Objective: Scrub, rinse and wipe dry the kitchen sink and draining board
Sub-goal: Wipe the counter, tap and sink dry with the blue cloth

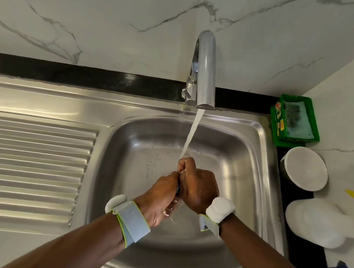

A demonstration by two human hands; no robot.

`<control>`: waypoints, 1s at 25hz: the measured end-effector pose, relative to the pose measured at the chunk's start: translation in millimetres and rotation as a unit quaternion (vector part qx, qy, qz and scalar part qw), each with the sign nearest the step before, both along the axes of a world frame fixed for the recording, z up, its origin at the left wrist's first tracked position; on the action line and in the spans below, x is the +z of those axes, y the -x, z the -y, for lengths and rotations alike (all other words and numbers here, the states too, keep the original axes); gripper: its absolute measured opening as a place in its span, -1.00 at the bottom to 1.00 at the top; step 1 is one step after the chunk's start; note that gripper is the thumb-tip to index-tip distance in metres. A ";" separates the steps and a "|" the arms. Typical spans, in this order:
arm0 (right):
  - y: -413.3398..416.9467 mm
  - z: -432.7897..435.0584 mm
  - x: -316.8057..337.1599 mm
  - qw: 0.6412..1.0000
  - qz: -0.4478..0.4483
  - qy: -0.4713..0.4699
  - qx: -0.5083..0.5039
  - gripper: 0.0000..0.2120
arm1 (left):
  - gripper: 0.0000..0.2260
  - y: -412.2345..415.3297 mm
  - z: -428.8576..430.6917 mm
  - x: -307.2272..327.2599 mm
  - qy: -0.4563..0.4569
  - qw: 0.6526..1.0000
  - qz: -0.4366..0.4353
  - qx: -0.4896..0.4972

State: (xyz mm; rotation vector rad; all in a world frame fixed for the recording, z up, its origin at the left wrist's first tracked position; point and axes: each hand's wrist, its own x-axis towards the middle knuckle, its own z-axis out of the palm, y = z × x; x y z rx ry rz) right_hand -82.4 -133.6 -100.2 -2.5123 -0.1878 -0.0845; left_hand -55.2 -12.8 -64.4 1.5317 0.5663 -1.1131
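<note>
The steel sink basin (229,160) is wet, and water pours from the chrome tap (206,71) in a steady stream. The stream lands on my right hand (197,185), which is clenched in a fist over the middle of the basin. My left hand (161,197) presses against it from the left with its fingers curled. A small dark pad (178,189) shows as a sliver between the two palms; most of it is hidden. The ribbed draining board (30,163) lies to the left of the basin. Both wrists wear grey bands.
A green tray (315,125) holding a soap pack, a steel scourer and a cloth sits at the back right. A white bowl (307,168) and a white bottle with yellow parts (318,223) stand right of the sink. Marble wall behind.
</note>
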 end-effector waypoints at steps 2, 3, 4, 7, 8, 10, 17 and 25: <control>4.1 -2.4 -6.6 0.997 0.019 -0.028 -0.065 -0.78 | -0.44 -7.6 -8.3 -6.9 -0.079 0.986 0.104 -0.106; 6.4 -0.8 -9.6 0.987 0.013 -0.066 -0.145 -0.76 | -0.38 -13.7 -14.3 -7.7 -0.126 0.969 0.165 -0.133; 7.6 1.5 -10.3 0.964 0.007 -0.110 -0.240 -0.72 | -0.36 -22.4 -21.4 -8.3 -0.157 0.955 0.221 -0.120; 5.6 20.6 -6.7 0.883 -0.066 -0.244 -0.397 -0.65 | -0.61 -63.7 -23.9 4.1 -0.134 0.904 0.405 -0.023; 2.0 24.9 -1.7 0.860 -0.099 -0.295 -0.405 -0.69 | -0.77 -81.8 -17.0 17.1 -0.139 0.878 0.458 -0.024; -7.8 30.1 11.2 0.819 -0.145 -0.391 -0.394 -0.70 | -0.79 -119.0 6.0 42.5 -0.135 0.842 0.520 -0.048; -16.6 28.9 26.9 0.780 -0.160 -0.472 -0.379 -0.75 | -0.92 -165.5 37.6 42.9 -0.170 0.747 0.616 -0.182; 0.7 22.1 26.0 0.841 -0.125 -0.374 -0.369 -0.74 | -0.84 -167.1 29.1 44.1 -0.105 0.799 0.560 -0.191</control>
